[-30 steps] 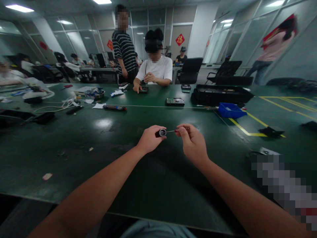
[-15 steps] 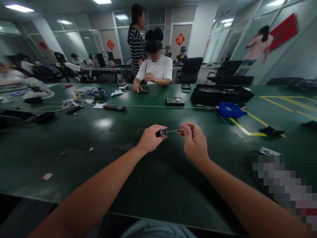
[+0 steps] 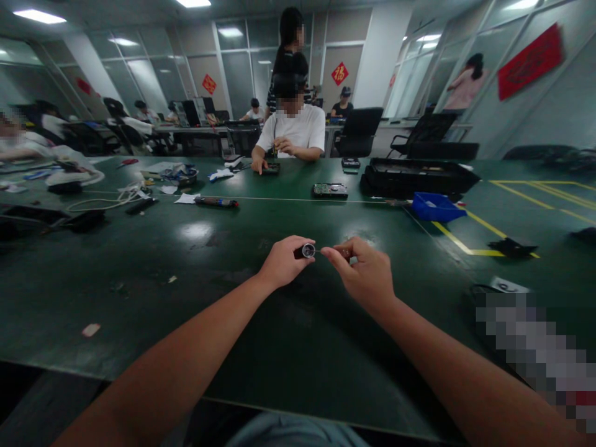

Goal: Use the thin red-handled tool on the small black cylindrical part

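Note:
My left hand (image 3: 282, 262) is closed around a small black cylinder (image 3: 308, 250) with a round silver-rimmed end that faces me. Fingers and thumb grip it from the left. In my right hand (image 3: 365, 267) is a screwdriver (image 3: 345, 252) with a reddish handle, pinched between thumb and fingers. Its thin metal shaft points left and reaches the cylinder's rim; whether the tip is inside or only against it, I cannot tell. Both hands are held over the green table (image 3: 261, 335), and most of the handle is hidden by my fingers.
A hard drive with a green circuit board (image 3: 330, 190), a blue tray (image 3: 437, 207) and a long black case (image 3: 419, 177) lie beyond my hands. An electric screwdriver (image 3: 216, 202) rests left of centre. Across the table a co-worker in white (image 3: 302, 127) handles a small dark part.
My right thumb has slid forward toward the cylinder, covering more of the screwdriver's shaft. My left hand has barely moved. In the background, a person in stripes has walked right, behind the seated co-worker.

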The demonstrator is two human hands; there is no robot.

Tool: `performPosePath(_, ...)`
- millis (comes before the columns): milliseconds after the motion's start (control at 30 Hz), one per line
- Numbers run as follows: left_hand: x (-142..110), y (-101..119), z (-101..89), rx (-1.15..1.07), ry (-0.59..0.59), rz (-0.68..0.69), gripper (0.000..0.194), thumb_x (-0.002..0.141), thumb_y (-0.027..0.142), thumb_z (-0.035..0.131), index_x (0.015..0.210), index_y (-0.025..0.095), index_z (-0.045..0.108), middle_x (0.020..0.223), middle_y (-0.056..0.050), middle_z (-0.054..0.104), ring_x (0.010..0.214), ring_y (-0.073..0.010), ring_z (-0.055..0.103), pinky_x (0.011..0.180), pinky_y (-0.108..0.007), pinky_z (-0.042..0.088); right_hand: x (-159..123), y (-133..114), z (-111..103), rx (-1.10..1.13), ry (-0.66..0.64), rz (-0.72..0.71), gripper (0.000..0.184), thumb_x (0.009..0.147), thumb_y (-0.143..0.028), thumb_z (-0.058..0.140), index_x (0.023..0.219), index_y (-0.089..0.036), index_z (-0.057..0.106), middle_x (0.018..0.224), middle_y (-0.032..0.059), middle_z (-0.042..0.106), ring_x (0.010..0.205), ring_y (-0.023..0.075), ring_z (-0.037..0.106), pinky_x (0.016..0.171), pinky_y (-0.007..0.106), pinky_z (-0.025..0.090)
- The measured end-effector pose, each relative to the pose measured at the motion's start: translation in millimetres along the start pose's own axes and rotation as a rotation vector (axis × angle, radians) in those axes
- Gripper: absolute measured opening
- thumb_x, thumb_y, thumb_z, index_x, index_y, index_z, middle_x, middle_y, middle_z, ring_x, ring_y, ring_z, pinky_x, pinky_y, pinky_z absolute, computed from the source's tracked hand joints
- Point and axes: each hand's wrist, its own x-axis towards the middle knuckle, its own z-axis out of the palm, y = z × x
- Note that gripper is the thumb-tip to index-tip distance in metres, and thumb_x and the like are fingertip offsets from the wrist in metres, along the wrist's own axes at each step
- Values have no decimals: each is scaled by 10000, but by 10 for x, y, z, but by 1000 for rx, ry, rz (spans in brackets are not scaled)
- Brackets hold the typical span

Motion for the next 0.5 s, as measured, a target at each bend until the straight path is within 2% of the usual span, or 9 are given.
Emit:
performPosePath(133, 0, 22, -7, 4, -8, 11, 276, 810, 220, 756, 1084, 204, 724, 1105, -53, 735, 1030, -210, 678, 944, -378, 536, 1, 17, 4, -37, 12, -21, 391, 859, -545, 667, 678, -203, 611, 554, -28, 587, 464, 105, 509, 503, 254, 348)
performPosePath(300, 3, 5, -5, -1, -11, 13, 262, 822, 241, 748, 1079, 196, 724, 1103, -59, 736, 1027, -209, 679, 940, -373, 535, -4, 8, 1, -39, 0, -69, 376, 859, -535, 676, 701, -197, 630, 572, -18, 604, 477, 116, 532, 508, 260, 373)
performPosePath(367, 2, -17, 0, -6, -8, 18, 261, 822, 242, 749, 1077, 195, 724, 1103, -59, 735, 1027, -208, 678, 941, -370, 533, -9, 6, 0, -40, -19, -100, 319, 879, -498, 665, 776, -196, 663, 624, -2, 645, 526, 138, 581, 545, 273, 411)
performPosePath(433, 2, -39, 7, -8, -5, 24, 270, 812, 227, 756, 1078, 199, 722, 1105, -56, 734, 1032, -209, 676, 947, -370, 529, -13, 7, 1, -12, -50, -135, 230, 929, -409, 609, 937, -191, 684, 724, 25, 701, 623, 167, 648, 618, 292, 461)
performPosePath(500, 2, -52, 12, 2, 1, 24, 285, 797, 204, 767, 1078, 199, 721, 1101, -53, 734, 1030, -209, 676, 948, -371, 527, -14, 7, 0, 32, -91, -155, 233, 964, -315, 530, 1111, -180, 649, 842, 56, 736, 736, 192, 694, 693, 312, 493)
